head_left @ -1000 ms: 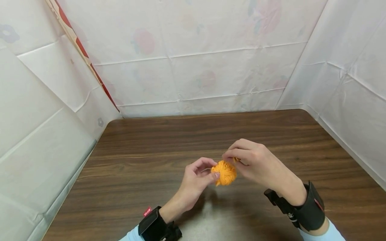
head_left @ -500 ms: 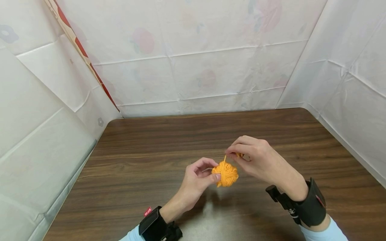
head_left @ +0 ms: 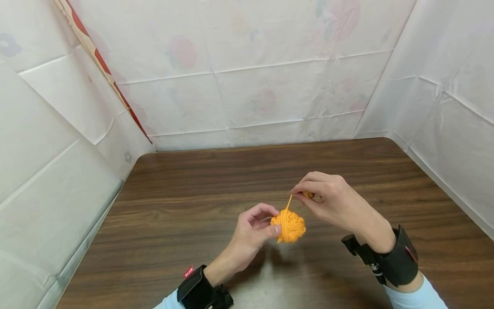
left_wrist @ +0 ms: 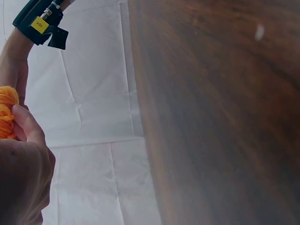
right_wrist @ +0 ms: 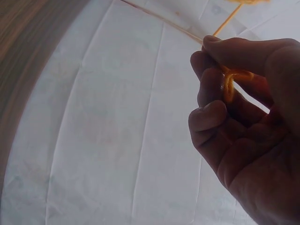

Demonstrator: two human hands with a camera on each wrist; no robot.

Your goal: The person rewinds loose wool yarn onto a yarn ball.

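Orange yarn ball (head_left: pixel 288 226) sits pinched in my left hand (head_left: pixel 252 231); my right hand (head_left: pixel 335 205) pinches its strand (head_left: pixel 288 202). Unwinding step: next, draw steadily, left grip firm.

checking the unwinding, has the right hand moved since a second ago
Yes. The right hand has lifted up and right, away from the yarn ball, towards the table back edge, drawing out a strand.

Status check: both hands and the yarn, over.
Left hand holds yarn ball above table. Right hand pinches strand, pulled taut. Nothing in the way.
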